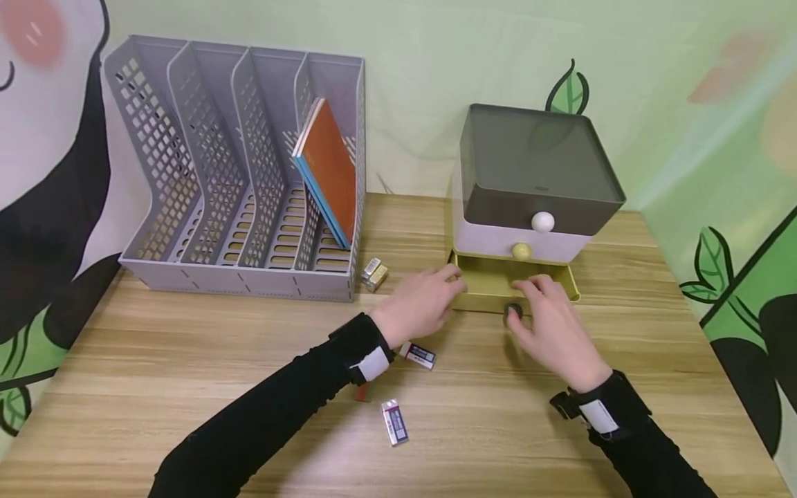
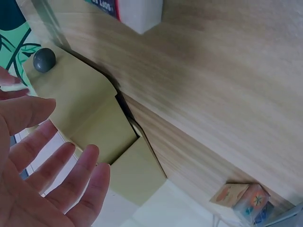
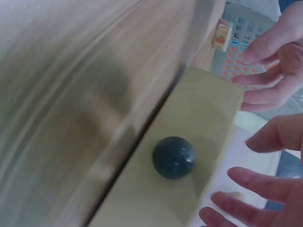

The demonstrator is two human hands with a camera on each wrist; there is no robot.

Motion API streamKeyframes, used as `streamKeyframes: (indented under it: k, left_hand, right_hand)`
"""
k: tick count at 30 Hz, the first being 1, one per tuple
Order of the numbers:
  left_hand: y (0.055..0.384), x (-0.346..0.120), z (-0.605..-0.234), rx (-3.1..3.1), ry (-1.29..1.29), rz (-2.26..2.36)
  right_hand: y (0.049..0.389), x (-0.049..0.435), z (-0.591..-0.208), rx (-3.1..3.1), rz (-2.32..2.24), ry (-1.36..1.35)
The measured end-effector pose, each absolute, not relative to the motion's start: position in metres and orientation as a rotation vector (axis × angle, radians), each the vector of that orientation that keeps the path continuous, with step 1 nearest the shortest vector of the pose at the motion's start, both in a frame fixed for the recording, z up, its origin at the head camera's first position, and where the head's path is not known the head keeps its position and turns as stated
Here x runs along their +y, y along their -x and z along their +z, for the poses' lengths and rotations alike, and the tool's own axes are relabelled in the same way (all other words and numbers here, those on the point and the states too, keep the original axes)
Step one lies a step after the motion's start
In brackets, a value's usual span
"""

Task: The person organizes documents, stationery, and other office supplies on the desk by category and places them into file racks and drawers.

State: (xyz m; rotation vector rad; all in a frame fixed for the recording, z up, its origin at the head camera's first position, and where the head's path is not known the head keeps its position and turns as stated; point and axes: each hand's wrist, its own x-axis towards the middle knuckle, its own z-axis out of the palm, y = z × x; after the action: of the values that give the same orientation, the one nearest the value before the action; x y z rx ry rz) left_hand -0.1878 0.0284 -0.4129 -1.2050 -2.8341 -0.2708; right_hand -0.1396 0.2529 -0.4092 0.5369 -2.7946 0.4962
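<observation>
A mustard-yellow bottom drawer (image 1: pixel 482 304) is pulled partway out of the small drawer cabinet (image 1: pixel 542 159). Its dark round knob (image 3: pixel 174 157) shows fully in the right wrist view. At the drawer's left front corner is my left hand (image 1: pixel 420 304), its fingers loosely bent and holding nothing; whether they touch the rim I cannot tell. My right hand (image 1: pixel 554 332) hovers at the drawer front, thumb near the knob, fingers spread over the rim. In the right wrist view those fingers look apart from the knob. The visible part of the drawer's inside holds nothing.
Left of the cabinet stands a grey file rack (image 1: pixel 249 277) with orange and blue booklets (image 1: pixel 330 173) leaning in its right slot. Small packets (image 1: pixel 374 274) lie beside it. Two erasers (image 1: pixel 418 355) lie nearer, and a red piece (image 1: pixel 362 393) peeks from under the left sleeve.
</observation>
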Motion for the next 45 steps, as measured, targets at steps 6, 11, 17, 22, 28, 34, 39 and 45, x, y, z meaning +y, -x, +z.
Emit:
streamKeyframes:
  k: [6,11,17,22,28,34,39,45]
  left_hand:
    - [0.185,0.03,-0.413,-2.805,1.236,-0.24]
    - [0.181,0.029,-0.413,-2.819,1.239,-0.267]
    - [0.172,0.026,-0.412,-2.792,1.306,-0.293]
    - [0.162,0.024,-0.411,-2.78,1.369,-0.33]
    - [0.157,0.022,-0.408,-2.79,1.407,-0.323]
    - [0.165,0.02,-0.394,-2.834,1.39,-0.292]
    - [0.194,0.01,-0.366,-2.935,1.262,-0.113]
    - [0.225,-0.007,-0.364,-3.041,1.102,0.326]
  right_hand:
    - [0.146,0.255,-0.419,-2.864,0.462,-0.604]
    - [0.142,0.256,-0.42,-2.884,0.466,-0.608]
    - [0.131,0.253,-0.414,-2.96,0.474,-0.565]
    - [0.118,0.252,-0.408,-3.04,0.489,-0.548]
    - [0.11,0.25,-0.403,-3.08,0.495,-0.56]
    - [0.112,0.249,-0.399,-3.066,0.549,-0.566]
    - [0.116,0.24,-0.392,-2.785,0.694,-0.617]
    - [0.118,0.22,-0.387,-2.514,0.806,-0.725]
